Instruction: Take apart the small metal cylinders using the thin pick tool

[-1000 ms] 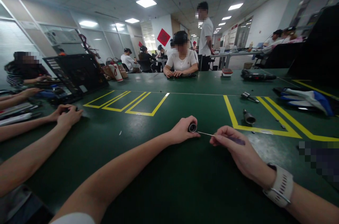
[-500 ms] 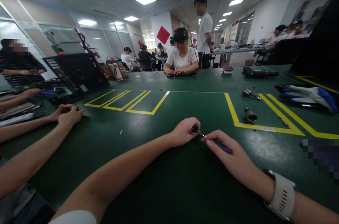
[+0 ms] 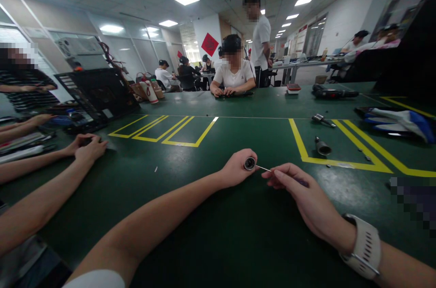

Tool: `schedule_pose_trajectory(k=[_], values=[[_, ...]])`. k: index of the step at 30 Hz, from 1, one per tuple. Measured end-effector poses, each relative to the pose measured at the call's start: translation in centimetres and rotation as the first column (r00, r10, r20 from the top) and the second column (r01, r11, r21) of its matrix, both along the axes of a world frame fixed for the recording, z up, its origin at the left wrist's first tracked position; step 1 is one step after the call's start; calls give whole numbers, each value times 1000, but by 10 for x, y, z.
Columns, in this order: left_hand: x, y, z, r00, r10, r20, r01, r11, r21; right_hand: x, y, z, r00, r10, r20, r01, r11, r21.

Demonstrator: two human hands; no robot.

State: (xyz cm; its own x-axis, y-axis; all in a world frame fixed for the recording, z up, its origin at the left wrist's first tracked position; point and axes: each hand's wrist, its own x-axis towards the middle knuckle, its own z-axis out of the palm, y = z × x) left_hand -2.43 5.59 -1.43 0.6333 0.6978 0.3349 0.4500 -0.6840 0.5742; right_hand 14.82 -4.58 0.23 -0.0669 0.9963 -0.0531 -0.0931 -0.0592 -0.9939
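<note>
On green table [image 3: 211,242], left hand [image 3: 235,168] grips black cylinder [image 3: 249,163]; right hand [image 3: 299,195] pinches thin screwdriver [image 3: 264,168].

Matt green table, bright metal parts

The table [image 3: 211,233] wore a smooth, matt green mat with glossy yellow tape lines [image 3: 344,163]. The small cylinder [image 3: 250,163] looked like dark metal with a shiny rim; the thin rod [image 3: 263,168] gleamed as bare steel. The watch strap [image 3: 366,246] seemed soft, matt white rubber or plastic.
</note>
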Motion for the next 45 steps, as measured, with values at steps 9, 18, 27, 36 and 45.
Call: schedule_pose_trajectory(k=[9,18,27,36,45], values=[[-1,-2,1,993,-51,-106,58,996,63,4,3,-4,997,71,-27,-72,997,-35],[-1,3,-3,998,-31,61,34,998,-44,5,3,-2,990,29,-137,-38,997,-60],[-1,1,-1,999,-48,-20,47,997,-56,5,1,-5,998,-45,52,43,998,44],[-1,2,-1,979,-113,-171,123,991,45,-4,-7,-5,847,-155,508,-40,935,353],[0,1,0,972,-133,-195,146,988,52,4,2,-1,975,-31,222,20,999,51]])
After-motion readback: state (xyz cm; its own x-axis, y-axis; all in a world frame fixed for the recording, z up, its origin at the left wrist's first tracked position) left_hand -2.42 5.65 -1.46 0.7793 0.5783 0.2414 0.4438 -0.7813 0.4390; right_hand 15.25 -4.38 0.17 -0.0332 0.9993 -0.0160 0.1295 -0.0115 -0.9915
